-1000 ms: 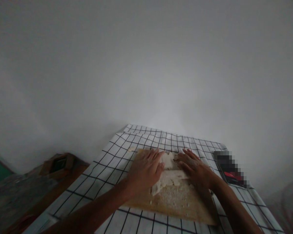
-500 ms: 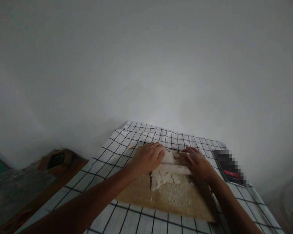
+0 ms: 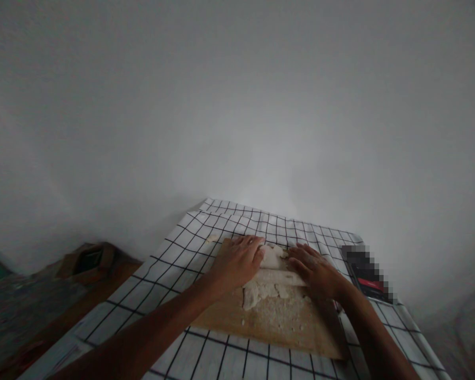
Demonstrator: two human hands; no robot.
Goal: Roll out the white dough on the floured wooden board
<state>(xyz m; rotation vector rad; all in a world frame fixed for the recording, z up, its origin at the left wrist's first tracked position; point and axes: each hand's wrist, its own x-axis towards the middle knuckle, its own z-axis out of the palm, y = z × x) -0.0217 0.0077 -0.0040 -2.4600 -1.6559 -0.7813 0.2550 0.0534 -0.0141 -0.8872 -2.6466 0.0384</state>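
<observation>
I see the rolling pin (image 3: 283,277) lying left to right across the dough (image 3: 264,295) mid-board, right end slightly nearer; left hand (image 3: 238,262) and right hand (image 3: 317,273) flattened over its ends, fingers outstretched.

The head camera looks down across the tablecloth (image 3: 178,264) toward the wall (image 3: 237,111).

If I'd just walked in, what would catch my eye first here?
Probably the left hand and right hand, spread over either end of a pale rolling pin low in the picture. Ragged dough lies beneath it on a wooden board. Around that, the black-gridded white cloth stands out.
</observation>
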